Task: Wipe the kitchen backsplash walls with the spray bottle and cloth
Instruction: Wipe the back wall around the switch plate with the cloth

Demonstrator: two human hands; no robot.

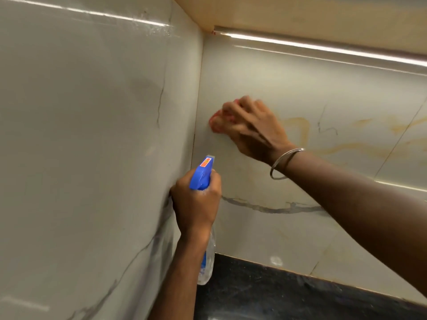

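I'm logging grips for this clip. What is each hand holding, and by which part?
Left hand grips the spray bottle by its neck. Right hand clutches the bunched cloth, pressed to the wall.

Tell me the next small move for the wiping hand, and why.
Probably slide the right hand with its pink cloth rightward along the backsplash wall. The cloth is pressed near the corner, and yellowish streaks, stain or veining I cannot tell, lie just to its right. The left hand holds the spray bottle low, clear of that path.
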